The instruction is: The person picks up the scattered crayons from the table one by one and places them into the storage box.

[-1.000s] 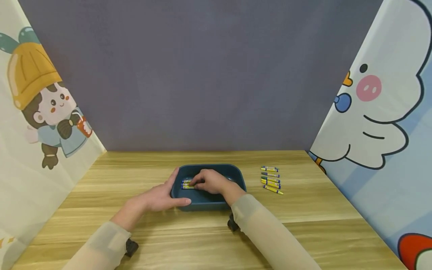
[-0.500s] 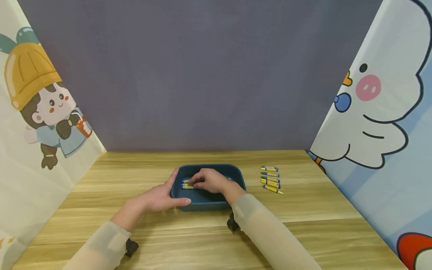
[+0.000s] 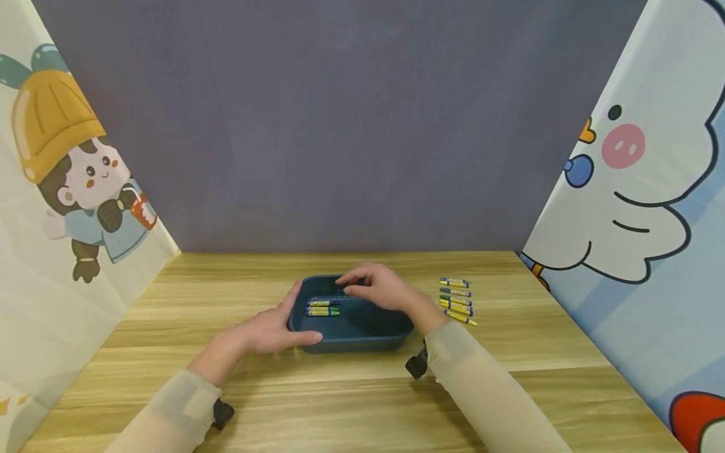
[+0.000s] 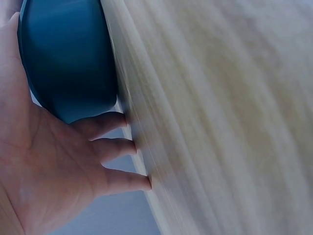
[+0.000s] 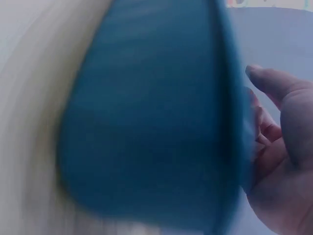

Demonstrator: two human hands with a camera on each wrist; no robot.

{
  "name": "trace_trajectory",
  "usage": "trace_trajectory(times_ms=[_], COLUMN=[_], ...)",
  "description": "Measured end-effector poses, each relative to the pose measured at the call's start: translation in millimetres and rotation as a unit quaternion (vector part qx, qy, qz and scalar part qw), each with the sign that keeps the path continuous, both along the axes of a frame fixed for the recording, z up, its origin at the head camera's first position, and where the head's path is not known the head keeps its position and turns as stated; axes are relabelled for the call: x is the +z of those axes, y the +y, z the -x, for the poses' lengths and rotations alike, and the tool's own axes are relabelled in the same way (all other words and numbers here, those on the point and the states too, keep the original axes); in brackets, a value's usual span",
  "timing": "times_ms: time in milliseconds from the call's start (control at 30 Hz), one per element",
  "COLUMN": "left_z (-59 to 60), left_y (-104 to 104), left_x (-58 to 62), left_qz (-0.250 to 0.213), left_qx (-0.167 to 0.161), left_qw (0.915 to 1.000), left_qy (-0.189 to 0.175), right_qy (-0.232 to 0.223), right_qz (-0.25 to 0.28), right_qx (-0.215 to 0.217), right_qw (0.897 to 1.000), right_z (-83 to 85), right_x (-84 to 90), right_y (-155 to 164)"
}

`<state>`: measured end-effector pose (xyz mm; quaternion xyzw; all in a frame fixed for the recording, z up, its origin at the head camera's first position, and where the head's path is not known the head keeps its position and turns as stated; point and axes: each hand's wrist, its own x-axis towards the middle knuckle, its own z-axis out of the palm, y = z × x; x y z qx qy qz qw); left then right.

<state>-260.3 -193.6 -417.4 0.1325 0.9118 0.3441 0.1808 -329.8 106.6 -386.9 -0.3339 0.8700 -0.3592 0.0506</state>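
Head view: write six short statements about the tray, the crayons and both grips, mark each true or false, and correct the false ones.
1. The left grip touches the blue tray at its left end. True.
2. The right grip holds a crayon. False: no crayon shows in the right grip.
3. The crayons in the tray lie at its right end. False: the crayons in the tray lie toward its left end.
4. The crayons outside the tray lie on the wooden table, to its right. True.
5. A lid covers the tray. False: the tray is open at the top.
6. The nearest crayon outside the tray lies at a slant. True.
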Motion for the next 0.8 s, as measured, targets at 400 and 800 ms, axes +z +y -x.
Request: trace_trajectory(times_ms=[400,800], left_z=[-2.0,-2.8], left_y=[1,1], left_x=[-1.6,-2.3], left_qz=[0.047,0.043], left_qx=[0.004,-0.007], left_qw=[0.9986,0.9985], left_qy=[0.025,0.032], right_qy=[-0.023,-0.027], right_qz=[-0.014,-0.039], right_qx=[-0.090,-0.116], right_qw=[0.996,0.992], right_z=[-17.9,-29.2], right_x=[2.6,-31.9], right_y=[119,191])
